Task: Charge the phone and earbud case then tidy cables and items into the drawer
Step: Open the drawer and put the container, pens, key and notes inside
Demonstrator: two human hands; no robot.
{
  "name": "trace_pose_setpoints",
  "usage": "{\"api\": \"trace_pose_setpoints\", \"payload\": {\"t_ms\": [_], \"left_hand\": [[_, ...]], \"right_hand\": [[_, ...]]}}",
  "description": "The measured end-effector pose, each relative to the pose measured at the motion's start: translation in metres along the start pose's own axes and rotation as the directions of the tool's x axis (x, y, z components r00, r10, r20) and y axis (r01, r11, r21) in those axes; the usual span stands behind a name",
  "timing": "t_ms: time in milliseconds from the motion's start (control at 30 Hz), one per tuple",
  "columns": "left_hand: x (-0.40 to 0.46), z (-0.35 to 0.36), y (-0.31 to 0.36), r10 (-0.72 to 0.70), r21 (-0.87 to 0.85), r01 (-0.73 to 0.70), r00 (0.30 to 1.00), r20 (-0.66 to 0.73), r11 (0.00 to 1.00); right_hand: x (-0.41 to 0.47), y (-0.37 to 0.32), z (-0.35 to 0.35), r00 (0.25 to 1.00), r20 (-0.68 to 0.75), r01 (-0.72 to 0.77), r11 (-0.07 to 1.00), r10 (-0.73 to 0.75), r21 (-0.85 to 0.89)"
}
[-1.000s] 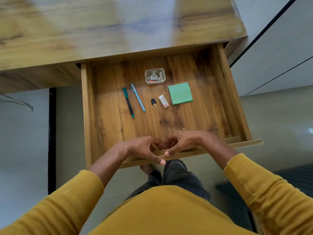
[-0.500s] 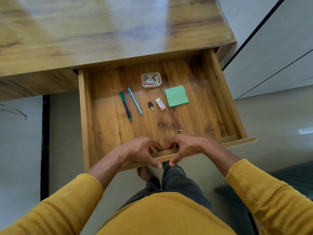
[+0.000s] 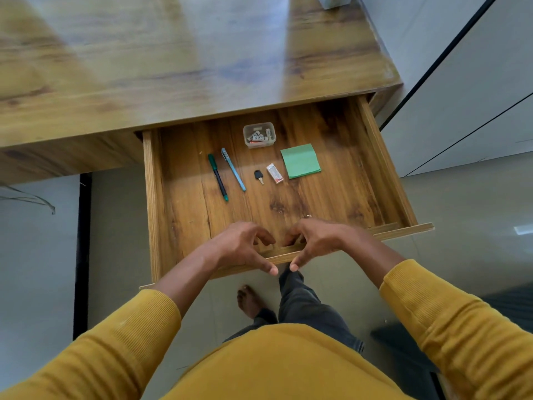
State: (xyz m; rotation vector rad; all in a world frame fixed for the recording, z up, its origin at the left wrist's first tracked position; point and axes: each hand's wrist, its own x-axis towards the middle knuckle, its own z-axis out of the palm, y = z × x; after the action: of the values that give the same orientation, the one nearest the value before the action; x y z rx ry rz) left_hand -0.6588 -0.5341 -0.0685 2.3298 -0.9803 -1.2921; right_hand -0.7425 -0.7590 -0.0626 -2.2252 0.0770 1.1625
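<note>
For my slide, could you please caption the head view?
Both hands, left and right, grip the open drawer's front edge.

Tub [image 3: 259, 135] contents — too small

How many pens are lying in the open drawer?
2. The green pen lies left of the middle of the drawer, and the light blue pen lies just right of it, apart. Nothing seems to hide another.

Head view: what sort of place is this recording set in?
Probably a home or small office desk: a wooden desk top over an open drawer holding pens, a green sticky-note pad and a tub of batteries; tiled floor below.
</note>
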Motion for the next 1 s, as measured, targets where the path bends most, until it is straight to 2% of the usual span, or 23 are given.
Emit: {"api": "trace_pose_setpoints", "payload": {"t_ms": [200, 500, 733, 1000], "left_hand": [[0.001, -0.018, 0.002, -0.057, -0.001, 0.058, 0.994, -0.094, 0.998], [0.006, -0.048, 0.011, -0.141, 0.115, 0.173, 0.959, -0.245, 0.978], [0.012, -0.071, 0.016, -0.203, 0.141, 0.264, 0.918, -0.34, 0.954], [0.024, -0.089, 0.013, -0.162, 0.184, 0.319, 0.802, -0.575, 0.93]], "right_hand": [[0.004, -0.009, -0.021, 0.995, -0.093, -0.039, 0.999, 0.037, -0.011], [0.008, -0.022, -0.048, 0.956, -0.292, -0.114, 0.96, 0.036, -0.256], [0.018, -0.03, -0.072, 0.92, -0.391, -0.171, 0.929, 0.031, -0.329], [0.028, -0.039, -0.101, 0.869, -0.492, -0.203, 0.869, -0.051, -0.45]]}}
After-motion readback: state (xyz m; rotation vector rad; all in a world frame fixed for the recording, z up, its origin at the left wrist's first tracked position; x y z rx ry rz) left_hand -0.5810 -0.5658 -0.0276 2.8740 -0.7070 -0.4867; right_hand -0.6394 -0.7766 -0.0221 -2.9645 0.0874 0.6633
